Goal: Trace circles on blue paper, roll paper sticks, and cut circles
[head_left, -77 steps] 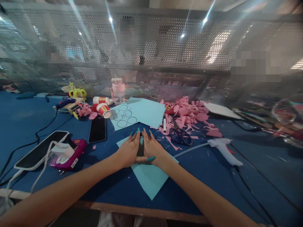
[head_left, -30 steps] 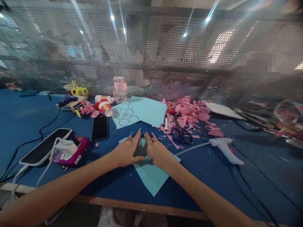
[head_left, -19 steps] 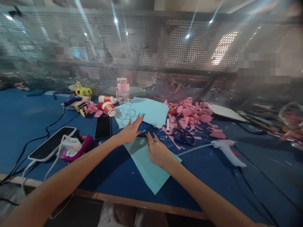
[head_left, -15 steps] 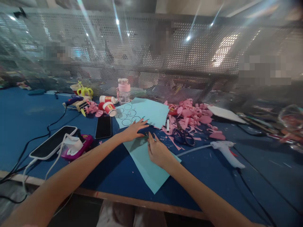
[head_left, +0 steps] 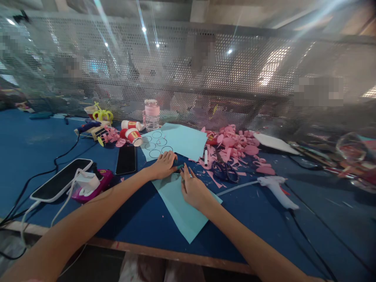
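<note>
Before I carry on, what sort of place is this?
Probably a craft work area: a white glue gun, scissors with dark handles and a heap of pink cutouts lie on a blue table.

My table [head_left: 132, 231] is blue, its near edge [head_left: 147, 251] brown. On it, nearest me, I have a pale blue sheet [head_left: 186, 219]; beyond lies more paper [head_left: 189, 141], partly marked with circles [head_left: 155, 153]. Left are a phone [head_left: 126, 160] and purple box [head_left: 102, 181]; farther, cups [head_left: 134, 137] and a bottle [head_left: 152, 115]; right, scissors [head_left: 225, 171], pink scraps [head_left: 232, 141] and a glue gun [head_left: 277, 190].
</note>
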The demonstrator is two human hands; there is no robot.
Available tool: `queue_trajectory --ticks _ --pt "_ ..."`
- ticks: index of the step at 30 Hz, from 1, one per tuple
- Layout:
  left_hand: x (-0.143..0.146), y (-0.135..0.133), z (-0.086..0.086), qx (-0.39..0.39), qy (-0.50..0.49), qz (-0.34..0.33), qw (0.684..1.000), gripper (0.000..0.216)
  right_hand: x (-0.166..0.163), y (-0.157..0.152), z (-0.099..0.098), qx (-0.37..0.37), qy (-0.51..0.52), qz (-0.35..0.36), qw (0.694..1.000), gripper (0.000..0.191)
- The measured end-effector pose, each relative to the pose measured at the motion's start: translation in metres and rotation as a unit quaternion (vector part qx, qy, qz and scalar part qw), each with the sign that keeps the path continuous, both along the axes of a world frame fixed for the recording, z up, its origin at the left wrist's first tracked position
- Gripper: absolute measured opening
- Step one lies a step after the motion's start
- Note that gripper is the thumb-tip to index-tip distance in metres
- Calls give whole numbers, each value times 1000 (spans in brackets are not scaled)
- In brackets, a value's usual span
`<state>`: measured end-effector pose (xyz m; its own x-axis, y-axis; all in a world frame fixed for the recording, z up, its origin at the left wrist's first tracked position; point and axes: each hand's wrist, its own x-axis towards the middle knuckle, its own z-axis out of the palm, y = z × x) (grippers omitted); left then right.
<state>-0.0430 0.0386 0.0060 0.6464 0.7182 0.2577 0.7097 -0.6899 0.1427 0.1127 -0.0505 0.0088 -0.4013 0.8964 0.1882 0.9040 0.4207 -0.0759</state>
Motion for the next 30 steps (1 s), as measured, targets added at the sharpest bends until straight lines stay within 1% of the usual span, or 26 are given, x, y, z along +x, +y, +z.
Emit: queue_trajectory --ticks 2,4,7,10,14,19,23,25,27,28,29,30 --pt "-5 -10 -2 2 -18 -4 1000 38 0 -1 2 -17 -1 -16 1000 64" --pt "-10 -26 -5 -4 -7 -28 1000 50 0 -1 4 -33 -1 -23 999 66" --pt "-16 -50 -11 -49 48 -40 997 75 1 0 4 -50 -1 3 999 74" --pt "-17 -64 -14 -62 76 -29 995 86 2 3 -1 -46 1 17 999 77" --pt "-16 -65 -16 -61 74 -27 995 85 3 4 -5 -20 -9 28 999 72" --pt "-15 -62 -18 -56 62 -28 996 83 3 3 -4 -1 -25 31 999 71" --pt "-15 -64 -16 -50 67 -27 996 80 2 1 -3 -19 -22 42 999 72" --pt "-14 -64 -15 -49 70 -25 996 80 2 1 -2 -38 14 44 998 70" --pt "-14 -65 -15 -45 68 -25 996 80 8 0 4 -35 69 24 997 63" --pt "-14 -65 -15 -41 64 -25 997 79 14 0 9 -16 95 -6 995 59" --pt "-14 -65 -15 -36 58 -27 997 79 23 -1 16 15 113 -51 992 55" --pt "-13 -65 -15 -33 53 -29 998 79 34 -2 23 58 122 -116 984 52"
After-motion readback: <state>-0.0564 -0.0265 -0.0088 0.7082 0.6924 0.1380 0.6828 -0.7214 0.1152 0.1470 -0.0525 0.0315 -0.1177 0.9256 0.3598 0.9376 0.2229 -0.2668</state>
